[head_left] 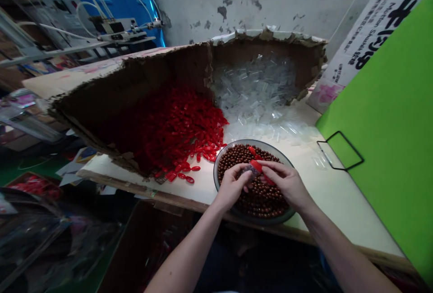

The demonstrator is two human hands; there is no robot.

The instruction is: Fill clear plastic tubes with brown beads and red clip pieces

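Over a grey bowl (pixel 220 207) full of glossy brown balls (pixel 262 200), both of my hands meet. My left hand (pixel 232 187) is closed around a small clear plastic container (pixel 249 171); what is inside it is hard to make out. My right hand (pixel 286 182) pinches a red plastic cap (pixel 256 166) at the container's end. Another red piece (pixel 269 179) shows beneath the right fingers; whether it is held or lies on the balls, I cannot tell. A few red pieces (pixel 252 150) rest on the balls near the bowl's back.
Behind the bowl, a torn cardboard box (pixel 135 65) lies open towards me, with red plastic pieces (pixel 182 121) and clear plastic tubes (pixel 257 85) spilling onto the white tabletop (pixel 333 198). A green panel (pixel 389 117) and a black wire stand (pixel 340 151) are at right. Machinery (pixel 115 27) stands back left.
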